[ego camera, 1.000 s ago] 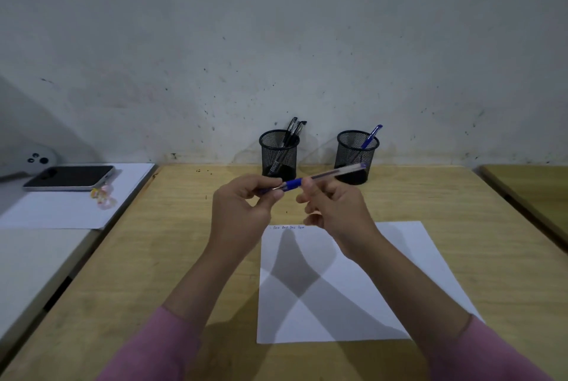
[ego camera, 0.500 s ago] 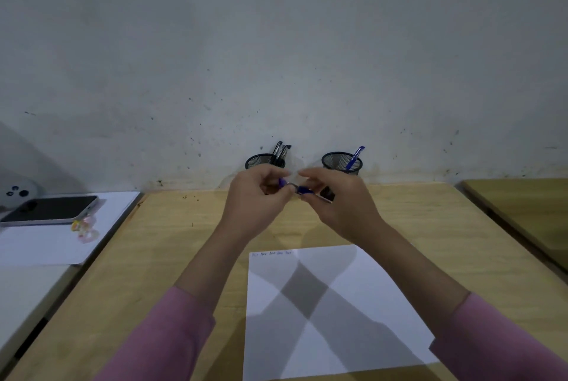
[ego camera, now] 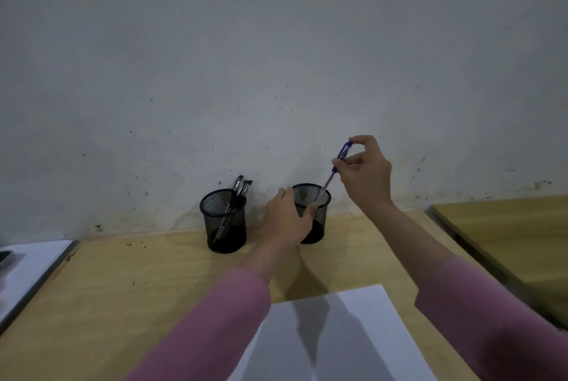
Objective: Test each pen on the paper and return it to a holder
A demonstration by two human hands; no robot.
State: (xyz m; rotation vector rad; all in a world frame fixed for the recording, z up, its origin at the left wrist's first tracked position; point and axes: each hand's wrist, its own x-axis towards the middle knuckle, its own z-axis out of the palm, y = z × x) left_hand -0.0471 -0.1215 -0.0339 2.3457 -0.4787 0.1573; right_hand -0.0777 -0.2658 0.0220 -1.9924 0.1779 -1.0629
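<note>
Black mesh holders, we count two: left holder (ego camera: 223, 221) carries perhaps three pens (ego camera: 234, 199); our left hand (ego camera: 284, 221) grips right holder (ego camera: 319, 211), our right hand (ego camera: 365, 171) pinches one blue pen (ego camera: 333, 171) tip-down inside it. One paper (ego camera: 344, 337), wooden desk (ego camera: 129, 294), grey wall (ego camera: 276, 58).

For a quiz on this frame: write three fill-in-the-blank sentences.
1. The right hand lowers a ____ pen into the right holder.
2. The left hand steadies the ____ holder.
3. The left holder holds ____ pens.
Missing: blue; right; black
</note>
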